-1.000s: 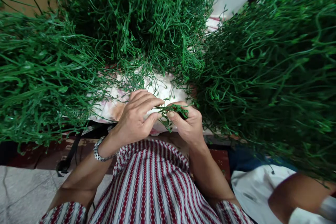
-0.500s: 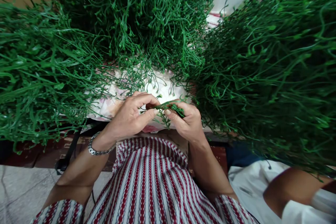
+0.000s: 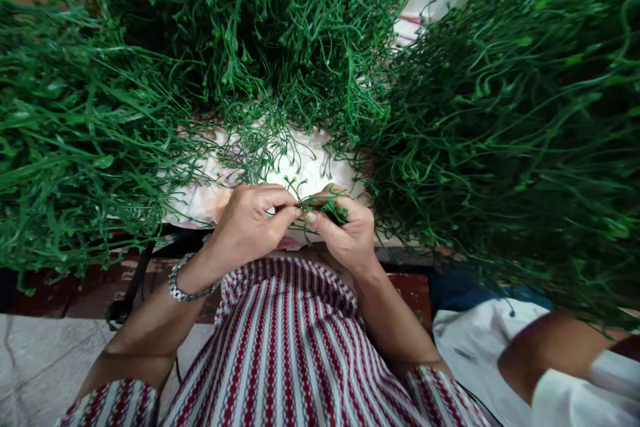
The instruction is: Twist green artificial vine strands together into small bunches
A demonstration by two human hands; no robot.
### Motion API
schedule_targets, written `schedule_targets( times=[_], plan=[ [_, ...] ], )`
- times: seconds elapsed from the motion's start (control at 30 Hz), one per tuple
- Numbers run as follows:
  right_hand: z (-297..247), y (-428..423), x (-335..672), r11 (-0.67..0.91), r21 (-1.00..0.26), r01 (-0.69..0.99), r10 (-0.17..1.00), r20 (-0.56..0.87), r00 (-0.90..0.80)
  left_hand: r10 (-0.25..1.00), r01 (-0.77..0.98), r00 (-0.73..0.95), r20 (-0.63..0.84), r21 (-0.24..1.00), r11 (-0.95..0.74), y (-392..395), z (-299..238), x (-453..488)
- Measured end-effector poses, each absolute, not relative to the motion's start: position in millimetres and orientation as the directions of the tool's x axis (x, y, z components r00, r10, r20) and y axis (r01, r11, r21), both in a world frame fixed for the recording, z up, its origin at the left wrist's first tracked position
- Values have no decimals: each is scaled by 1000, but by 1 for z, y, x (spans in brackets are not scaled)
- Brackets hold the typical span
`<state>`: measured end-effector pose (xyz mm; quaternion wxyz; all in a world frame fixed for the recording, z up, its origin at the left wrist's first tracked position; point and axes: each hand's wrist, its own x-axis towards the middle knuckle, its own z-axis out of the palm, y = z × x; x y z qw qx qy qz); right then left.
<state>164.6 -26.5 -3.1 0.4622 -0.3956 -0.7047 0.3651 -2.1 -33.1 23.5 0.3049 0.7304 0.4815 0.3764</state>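
My right hand (image 3: 350, 232) is closed around a small bunch of green stems (image 3: 336, 211), thin and glossy like artificial plant pieces. My left hand (image 3: 256, 217) pinches thumb and forefinger at the left ends of these stems, fingertips almost meeting those of my right hand. Exactly how many stems sit in the left pinch is hidden. Both hands are above a pale patterned cloth (image 3: 200, 203) at the table's near edge, where loose stems (image 3: 255, 147) lie scattered just beyond them.
Large heaps of similar green stems rise at the left (image 3: 75, 133), the back (image 3: 240, 27) and the right (image 3: 510, 133). Another person's arm (image 3: 555, 347), in a white sleeve, is close by at lower right. A dark strap (image 3: 135, 280) hangs at the table edge.
My left fingertips have closed in on the stems, and my right hand has shifted slightly left. The bunch stays in my right hand.
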Motion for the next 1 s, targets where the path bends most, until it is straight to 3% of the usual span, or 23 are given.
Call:
schedule_targets(
  times=[0.27,0.43,0.6,0.73,1.0],
  plan=[
    [-13,-30,161,274,-961,41,935,256,-246,942,485,246,229,813,-324,-33,21,3],
    [-14,-32,162,337,-939,74,915,308,-260,900,448,212,381,781,-436,-36,14,7],
    [-13,-31,165,407,-902,143,889,355,-287,820,488,265,508,662,-568,-38,13,8],
    [-10,-34,166,501,-840,207,846,426,-321,840,526,344,419,655,-542,-39,18,4],
    [-2,-39,169,412,-863,291,882,298,-365,899,538,378,222,738,-408,-39,22,2]
  ],
)
